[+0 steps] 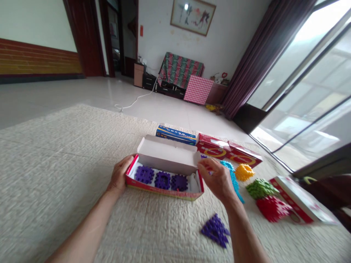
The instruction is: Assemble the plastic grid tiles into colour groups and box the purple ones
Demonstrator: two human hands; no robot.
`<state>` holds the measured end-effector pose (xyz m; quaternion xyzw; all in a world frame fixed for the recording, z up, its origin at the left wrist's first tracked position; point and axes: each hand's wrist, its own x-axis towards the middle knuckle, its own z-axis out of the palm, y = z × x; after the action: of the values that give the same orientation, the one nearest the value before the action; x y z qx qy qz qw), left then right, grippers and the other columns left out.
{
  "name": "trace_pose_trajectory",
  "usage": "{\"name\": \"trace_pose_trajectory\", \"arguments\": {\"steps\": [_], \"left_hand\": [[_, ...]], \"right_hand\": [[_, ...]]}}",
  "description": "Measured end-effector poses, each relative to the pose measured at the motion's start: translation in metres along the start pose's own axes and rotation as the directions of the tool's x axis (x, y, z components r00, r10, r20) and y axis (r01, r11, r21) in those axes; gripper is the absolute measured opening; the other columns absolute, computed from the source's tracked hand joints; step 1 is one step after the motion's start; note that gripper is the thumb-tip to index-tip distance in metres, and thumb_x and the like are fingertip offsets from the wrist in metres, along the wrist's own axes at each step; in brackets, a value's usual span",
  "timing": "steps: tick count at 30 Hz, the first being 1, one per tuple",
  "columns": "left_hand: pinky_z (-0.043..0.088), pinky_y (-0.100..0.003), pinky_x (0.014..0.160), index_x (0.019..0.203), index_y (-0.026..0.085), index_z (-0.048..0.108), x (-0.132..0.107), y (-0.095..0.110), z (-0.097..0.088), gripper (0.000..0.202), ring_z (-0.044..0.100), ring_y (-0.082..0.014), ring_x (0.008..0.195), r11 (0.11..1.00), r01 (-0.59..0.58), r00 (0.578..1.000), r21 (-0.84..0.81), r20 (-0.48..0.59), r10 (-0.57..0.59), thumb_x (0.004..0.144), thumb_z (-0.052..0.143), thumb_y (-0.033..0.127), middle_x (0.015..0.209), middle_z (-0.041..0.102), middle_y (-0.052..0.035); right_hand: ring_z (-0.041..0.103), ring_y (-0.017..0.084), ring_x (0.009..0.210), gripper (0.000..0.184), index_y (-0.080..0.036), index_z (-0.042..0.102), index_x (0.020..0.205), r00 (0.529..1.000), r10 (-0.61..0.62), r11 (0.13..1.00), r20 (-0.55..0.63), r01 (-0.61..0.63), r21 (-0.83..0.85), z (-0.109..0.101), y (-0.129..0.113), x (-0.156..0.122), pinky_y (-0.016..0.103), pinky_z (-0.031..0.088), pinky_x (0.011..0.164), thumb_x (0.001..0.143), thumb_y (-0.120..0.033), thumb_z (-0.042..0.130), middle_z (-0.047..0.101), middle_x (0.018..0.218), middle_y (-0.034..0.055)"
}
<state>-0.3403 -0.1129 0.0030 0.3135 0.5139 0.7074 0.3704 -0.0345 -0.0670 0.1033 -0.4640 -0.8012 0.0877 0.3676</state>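
An open red and white cardboard box (161, 191) lies on the pale quilted cover, its lid (168, 149) raised at the back. Inside sit three purple notched plastic pieces (162, 180) in a row. My left hand (120, 173) is closed around the box's left end. At the right end, my right hand (215, 175) has its fingers pinched at the corner flap. Some purple shows behind these fingers, partly hidden. Nearer to me, by my right forearm, a purple triangular notched piece (215, 231) lies on the cover.
Beyond the box stand a blue box (175, 135) and two red boxes (214, 146). To the right are light-blue pieces (236, 186), a yellow piece (244, 172), green pieces (261, 187), red pieces (272, 208) and a white-and-red box (301, 201). The quilted cover (68, 153) ends before a tiled floor.
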Motion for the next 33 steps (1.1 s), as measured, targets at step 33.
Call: {"name": "trace_pose_trajectory", "arguments": {"steps": [33], "left_hand": [[0.051,-0.028,0.072,0.098,0.015,0.073,0.004,-0.008,-0.005,0.052,0.067,-0.0236,0.087,0.997,0.067,0.996,-0.029,-0.056,-0.068,0.061,0.076,0.05,0.087,0.075,-0.0049]], "right_hand": [[0.053,0.033,0.115,0.065,-0.013,0.047,0.126,0.86,0.461,0.85,0.22,-0.355,-0.39,0.012,0.071,-0.05,0.046,0.042,0.094,0.069,-0.04,0.067,0.054,0.123,0.0189]]}}
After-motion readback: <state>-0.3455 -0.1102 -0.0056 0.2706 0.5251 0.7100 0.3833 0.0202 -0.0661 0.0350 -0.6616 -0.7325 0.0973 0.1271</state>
